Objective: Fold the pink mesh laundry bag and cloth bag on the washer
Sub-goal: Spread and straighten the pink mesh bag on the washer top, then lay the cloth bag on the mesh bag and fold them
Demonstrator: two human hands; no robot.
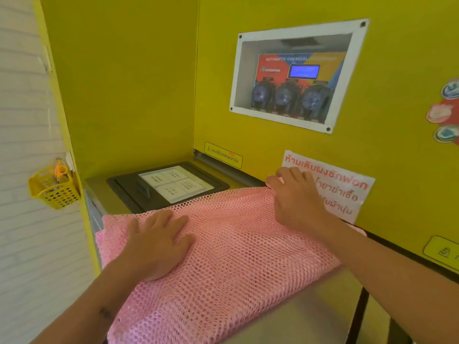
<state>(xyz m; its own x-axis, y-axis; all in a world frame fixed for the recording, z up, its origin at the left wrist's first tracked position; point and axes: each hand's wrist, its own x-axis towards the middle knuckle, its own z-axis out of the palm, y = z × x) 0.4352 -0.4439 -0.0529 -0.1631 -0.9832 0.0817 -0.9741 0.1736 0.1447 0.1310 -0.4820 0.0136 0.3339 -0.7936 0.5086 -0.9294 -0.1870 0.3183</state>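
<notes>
A pink mesh laundry bag (236,256) lies spread over the top of the steel washer (323,306), its near part hanging over the front edge. My left hand (156,242) rests flat on the bag's left part, fingers spread, palm down. My right hand (295,197) is at the bag's far right corner, fingers pinching the mesh edge close to the yellow wall. I see no separate cloth bag.
A black detergent lid with white labels (169,184) sits at the washer's back left. Yellow walls (124,95) close in behind and to the left. A dispenser window (295,78) and a red-lettered notice (345,192) hang on the back wall. A yellow basket (53,187) hangs at left.
</notes>
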